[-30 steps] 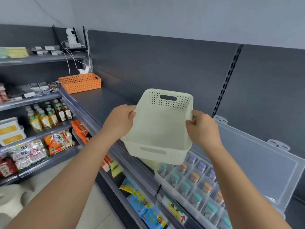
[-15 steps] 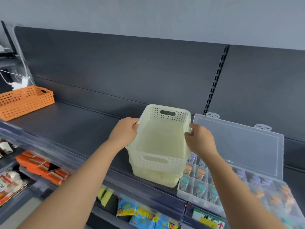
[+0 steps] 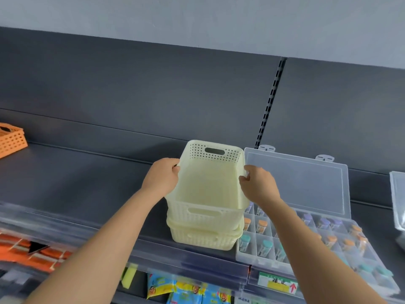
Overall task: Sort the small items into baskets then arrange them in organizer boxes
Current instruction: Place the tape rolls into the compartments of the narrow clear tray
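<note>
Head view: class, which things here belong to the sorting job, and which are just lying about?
Job: top basket, gripped by left hand and right hand; lower basket under it; organizer box with vials; orange basket.
Lying about: snack packets, price label, orange packs on the shelf below.

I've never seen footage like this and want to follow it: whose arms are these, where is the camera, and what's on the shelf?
There is no machine: a person wears one wide-angle camera on the head, looking forward and down, so the arms are their own. The left hand and right hand each grip a side rim of an empty cream basket, stacked on a matching basket on a dark shelf. Beside it to the right lies a clear organizer box, lid open, its compartments holding small capped vials. An orange basket sits far left.
</note>
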Demonstrator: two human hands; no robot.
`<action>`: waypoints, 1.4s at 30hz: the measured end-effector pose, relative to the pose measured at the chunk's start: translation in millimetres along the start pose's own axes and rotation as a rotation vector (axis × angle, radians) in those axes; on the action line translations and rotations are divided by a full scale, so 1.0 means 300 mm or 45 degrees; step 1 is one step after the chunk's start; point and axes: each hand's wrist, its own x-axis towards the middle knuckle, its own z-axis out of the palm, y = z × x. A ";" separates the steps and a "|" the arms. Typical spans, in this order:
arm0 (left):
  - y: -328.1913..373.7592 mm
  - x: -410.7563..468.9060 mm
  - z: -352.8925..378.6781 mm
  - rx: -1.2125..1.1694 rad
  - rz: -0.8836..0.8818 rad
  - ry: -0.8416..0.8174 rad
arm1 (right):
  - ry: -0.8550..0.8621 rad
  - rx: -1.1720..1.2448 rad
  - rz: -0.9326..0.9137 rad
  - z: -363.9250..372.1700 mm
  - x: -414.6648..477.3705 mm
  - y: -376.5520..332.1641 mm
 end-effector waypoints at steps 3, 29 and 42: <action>-0.029 -0.004 0.032 0.033 -0.005 -0.040 | -0.045 -0.047 0.002 0.027 -0.010 0.007; -0.115 -0.068 0.048 0.116 -0.170 -0.149 | -0.271 0.464 -0.032 0.174 -0.059 -0.064; -0.497 -0.036 -0.292 0.112 -0.312 -0.020 | -0.334 0.503 -0.161 0.340 -0.041 -0.556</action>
